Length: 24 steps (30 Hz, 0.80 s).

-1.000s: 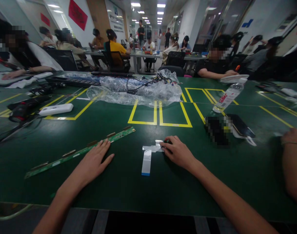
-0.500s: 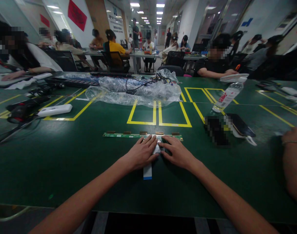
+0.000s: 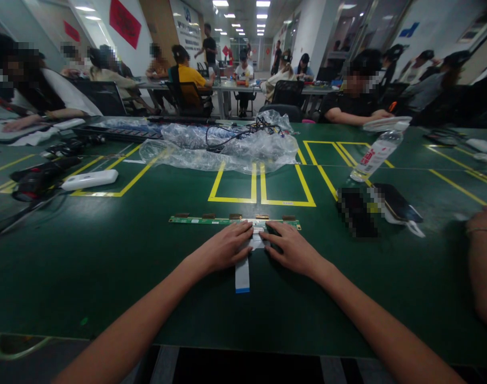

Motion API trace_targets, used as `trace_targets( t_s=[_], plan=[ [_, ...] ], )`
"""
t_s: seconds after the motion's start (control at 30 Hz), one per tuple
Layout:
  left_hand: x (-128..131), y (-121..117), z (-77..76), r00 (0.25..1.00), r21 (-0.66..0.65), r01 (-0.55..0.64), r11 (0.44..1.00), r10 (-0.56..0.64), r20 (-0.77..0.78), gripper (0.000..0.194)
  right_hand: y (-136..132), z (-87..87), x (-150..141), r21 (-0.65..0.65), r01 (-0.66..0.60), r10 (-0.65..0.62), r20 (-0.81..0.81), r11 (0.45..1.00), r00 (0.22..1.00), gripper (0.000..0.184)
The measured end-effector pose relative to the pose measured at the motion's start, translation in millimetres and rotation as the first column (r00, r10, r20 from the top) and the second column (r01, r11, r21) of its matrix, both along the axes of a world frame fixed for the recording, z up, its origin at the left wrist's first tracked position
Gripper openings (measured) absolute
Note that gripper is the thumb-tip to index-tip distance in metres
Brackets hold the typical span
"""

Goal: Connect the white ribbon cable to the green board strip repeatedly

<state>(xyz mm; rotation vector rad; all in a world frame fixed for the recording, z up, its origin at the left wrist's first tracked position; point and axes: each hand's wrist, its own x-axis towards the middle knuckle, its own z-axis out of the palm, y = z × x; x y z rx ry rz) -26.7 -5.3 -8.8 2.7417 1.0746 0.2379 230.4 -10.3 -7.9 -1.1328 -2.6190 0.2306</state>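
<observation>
A long narrow green circuit board (image 3: 195, 219) lies crosswise on the green table (image 3: 107, 277) just beyond my hands. A white flat ribbon cable (image 3: 242, 274) with a blue tip runs from the board's middle back toward me. My left hand (image 3: 226, 248) lies flat, its fingertips resting on the cable's upper end beside the board. My right hand (image 3: 293, 248) lies flat too, fingertips touching the same end from the right. The two hands almost meet over the spot where cable and board join, which they partly hide.
Yellow tape boxes (image 3: 285, 202) mark the table behind the board. Farther back lie crumpled clear plastic (image 3: 227, 152) with black cables, a tipped water bottle (image 3: 373, 157), a dark phone (image 3: 395, 202) and a white device (image 3: 90, 180). Another person's arm (image 3: 483, 261) rests at right. People sit around.
A second ago the board lay slanted at the left under my left hand. It now lies straight across in front, and my left hand has joined my right at the cable's end.
</observation>
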Motion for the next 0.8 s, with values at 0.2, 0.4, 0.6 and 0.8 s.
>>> trace_targets(
  t_s=[0.2, 0.4, 0.6, 0.8],
  plan=[
    [0.0, -0.1, 0.0, 0.999, 0.039, 0.007, 0.999, -0.006, -0.034, 0.056, 2.7, -2.1, 2.5, -0.018, -0.01, 0.01, -0.02, 1.0, 1.0, 0.043],
    [5.6, -5.3, -2.3, 0.995, 0.103, 0.0, 0.995, 0.011, -0.103, 0.059, 6.5, -2.8, 6.4, -0.036, -0.019, 0.017, -0.062, 0.999, 0.998, 0.042],
    [7.5, -8.5, -3.2, 0.993, 0.105, -0.019, 0.994, 0.031, -0.113, 0.063, 5.5, -4.0, 5.3, -0.036, -0.024, 0.022, -0.055, 0.999, 0.998, 0.042],
    [9.7, -10.7, -1.7, 0.992, 0.102, -0.027, 0.994, 0.039, -0.118, 0.063, 2.8, -1.8, 2.8, -0.023, -0.011, 0.011, -0.015, 1.0, 1.0, 0.044]
  ],
)
